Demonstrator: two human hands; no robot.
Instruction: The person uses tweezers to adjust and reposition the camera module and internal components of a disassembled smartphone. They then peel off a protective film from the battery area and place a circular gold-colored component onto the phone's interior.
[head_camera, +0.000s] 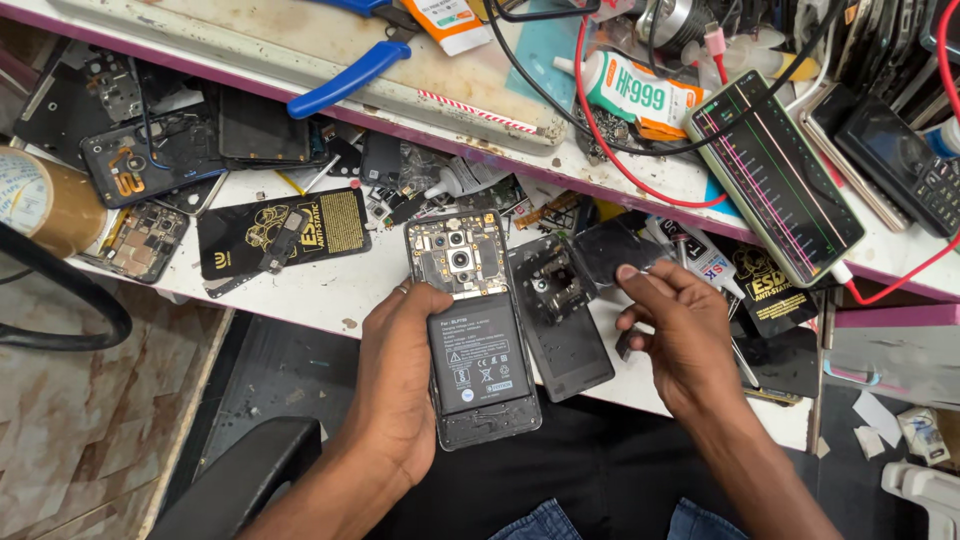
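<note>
- Head view: the left hand (400, 385) grips an opened phone (472, 330) by its left edge, thumb curled against the side, the phone's back facing up with the black battery (481, 367) and the circuit board (457, 256) bare. Its lower end juts past the front edge of the white table (320, 290), over the person's lap.
- The right hand (680, 335) hovers just right of the phone with fingers bent; the tips seem to pinch a small dark piece (625, 345), too small to tell what it is.
- Between the hands a black back cover (560, 320) lies flat on the table, touching the phone's right side.
- Risks, as I judge them: held only by one edge and partly off the table, the phone could tip and fall. The tiny piece could slip from the fingertips and vanish among the clutter. The bare board could get scratched or shorted by loose metal bits nearby.
- The table is crowded: black anti-static mats (283, 235), stripped phone shells (150, 160), blue-handled pliers (350, 75), a glue tube (630, 95), a lit phone (778, 178) with red cables (640, 185), a tape roll (45, 200).
- Below left, a worn floor (90, 400) and a dark chair arm (240, 485).
</note>
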